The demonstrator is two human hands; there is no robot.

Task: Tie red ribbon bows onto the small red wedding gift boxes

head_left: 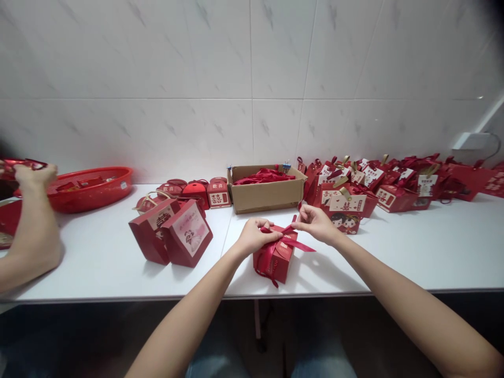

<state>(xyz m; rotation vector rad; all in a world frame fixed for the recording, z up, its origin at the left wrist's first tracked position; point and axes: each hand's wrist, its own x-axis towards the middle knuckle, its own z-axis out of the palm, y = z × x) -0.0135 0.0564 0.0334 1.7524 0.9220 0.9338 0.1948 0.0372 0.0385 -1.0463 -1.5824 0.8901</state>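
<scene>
A small red gift box (282, 266) stands on the white table near its front edge, with a dark red ribbon (301, 244) across its top. My left hand (258, 236) is at the box's upper left, its thumb and fingers closed on the ribbon over the lid. At the upper right of the box, my right hand (317, 223) pinches another part of the ribbon between thumb and finger. One ribbon tail points right over the table. A twisted red cord hangs down the box's front.
Behind the box is a cardboard box (268, 198) of red ribbons. Two red boxes (169, 233) stand left, smaller ones behind them. Many red gift boxes (396, 199) fill the back right. A red basket (92, 197) and another person's arm (33, 236) are far left.
</scene>
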